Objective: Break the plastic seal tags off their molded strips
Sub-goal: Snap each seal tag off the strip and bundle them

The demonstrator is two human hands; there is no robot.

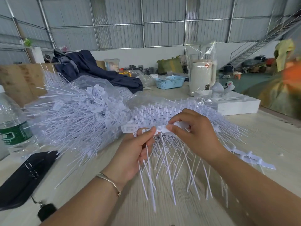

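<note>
Above table (268,137), both hands' fingers (175,128) pinching seal tags (130,128).

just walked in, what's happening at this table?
A person is working through white plastic seal tags. Both hands hold one molded strip up over the table: the left hand pinches it from below, the right hand pinches the tag heads from above, with the thin tails hanging down. A big heap of tags lies on clear plastic bags to the left, and another strip lies on the table to the right. A water bottle stands at the left edge.
</note>
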